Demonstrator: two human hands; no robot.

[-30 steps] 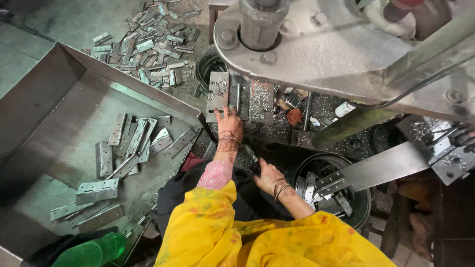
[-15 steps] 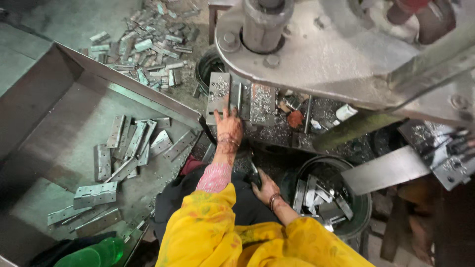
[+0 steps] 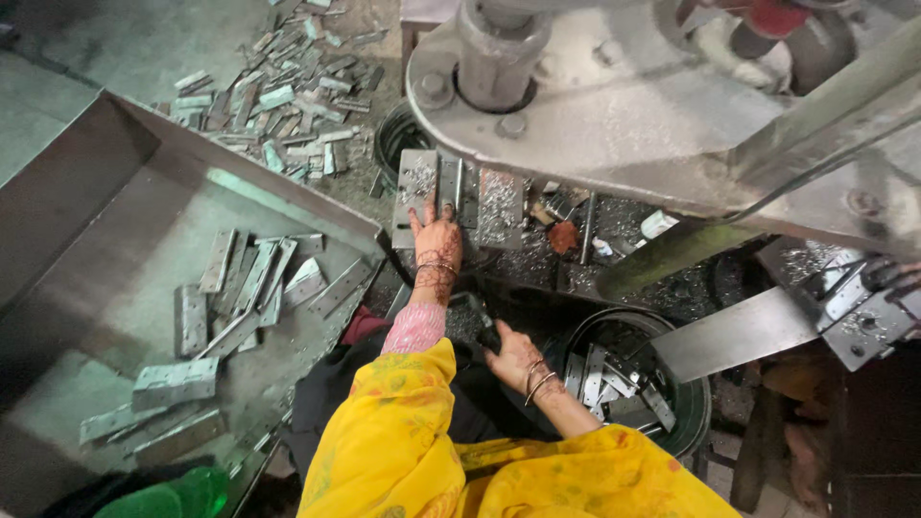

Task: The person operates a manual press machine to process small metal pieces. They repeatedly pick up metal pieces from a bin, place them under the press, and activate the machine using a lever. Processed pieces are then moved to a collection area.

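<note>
My left hand (image 3: 436,240) reaches forward and rests flat on the grey die plate (image 3: 418,188) under the press ram (image 3: 497,53), fingers spread on a narrow metal strip there. My right hand (image 3: 513,355) is lower, near my lap, closed around a dark handle-like piece (image 3: 484,328) beside the black round tub (image 3: 693,422). Both wrists carry bangles and both arms are in yellow sleeves.
A large grey metal tray (image 3: 115,288) on my left holds several flat metal plates (image 3: 245,288). More plates lie in a heap (image 3: 278,96) on the floor beyond it. The tub holds several stamped pieces (image 3: 614,379). A green bottle (image 3: 177,494) lies bottom left.
My right hand has drawn back from the tub towards my lap. My left hand stays on the die plate.
</note>
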